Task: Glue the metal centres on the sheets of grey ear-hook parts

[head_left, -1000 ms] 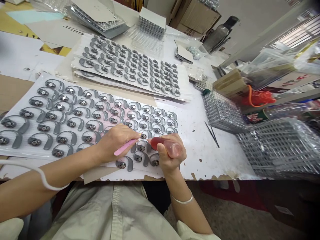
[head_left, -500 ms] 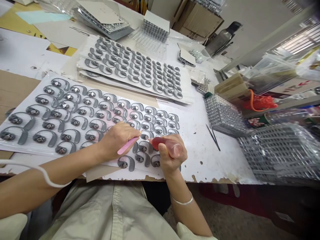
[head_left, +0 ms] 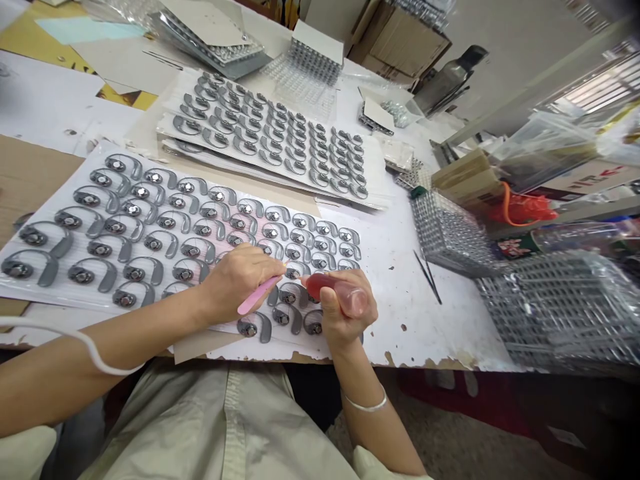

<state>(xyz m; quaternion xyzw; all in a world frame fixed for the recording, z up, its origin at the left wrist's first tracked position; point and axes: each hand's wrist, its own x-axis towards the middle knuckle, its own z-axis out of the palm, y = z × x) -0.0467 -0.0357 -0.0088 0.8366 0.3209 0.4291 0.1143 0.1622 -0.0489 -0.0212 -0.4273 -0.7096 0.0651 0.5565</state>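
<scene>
My left hand (head_left: 241, 272) is closed around a slim pink tool with a flat, rounded handle (head_left: 257, 297); its working end is mostly hidden by my fingers. A clear squeeze bottle of red liquid (head_left: 336, 293) lies in my closed right hand (head_left: 350, 319), its nozzle pointing left towards the pink tool's tip. Between the two hands sits one of many grey ear-hook earphone pieces (head_left: 294, 272), with a shiny part on its round end. These pieces lie in rows on a white corrugated sheet (head_left: 113, 267). I cannot tell whether either tip touches the piece.
Behind lies a second stacked sheet of ear-hook pieces (head_left: 250, 133). Black tweezers (head_left: 427, 277) rest on the white table (head_left: 400, 300) to the right. Beyond them stand stacked wrapped trays (head_left: 560, 307), a red bag (head_left: 525, 207) and a dark bottle (head_left: 450, 77).
The whole view has shifted slightly. My left hand has edged right along with the pink tool, while the right hand keeps nearly the same pose with the bottle.
</scene>
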